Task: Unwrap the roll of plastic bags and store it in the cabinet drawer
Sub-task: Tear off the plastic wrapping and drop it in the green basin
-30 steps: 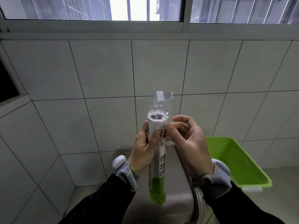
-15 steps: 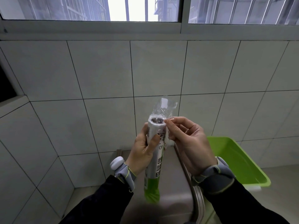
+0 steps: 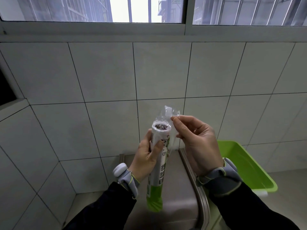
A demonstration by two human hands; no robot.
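Note:
A roll of plastic bags (image 3: 160,165), white with green print and a green lower end, stands upright in front of me. My left hand (image 3: 147,158) grips it around its upper part, thumb across the front. Clear wrapper film (image 3: 167,113) sticks up from the roll's open top end. My right hand (image 3: 197,140) pinches the edge of that film between thumb and forefinger, just right of the roll's top. No cabinet drawer is in view.
A steel sink (image 3: 187,193) lies below my hands, its rim running down the right. A green plastic basin (image 3: 249,165) stands on the counter at the right. White tiled walls and a window are behind.
My right hand has moved from the roll's top to the right and slightly up, pulling the clear film sideways. The roll has stayed upright in my left hand.

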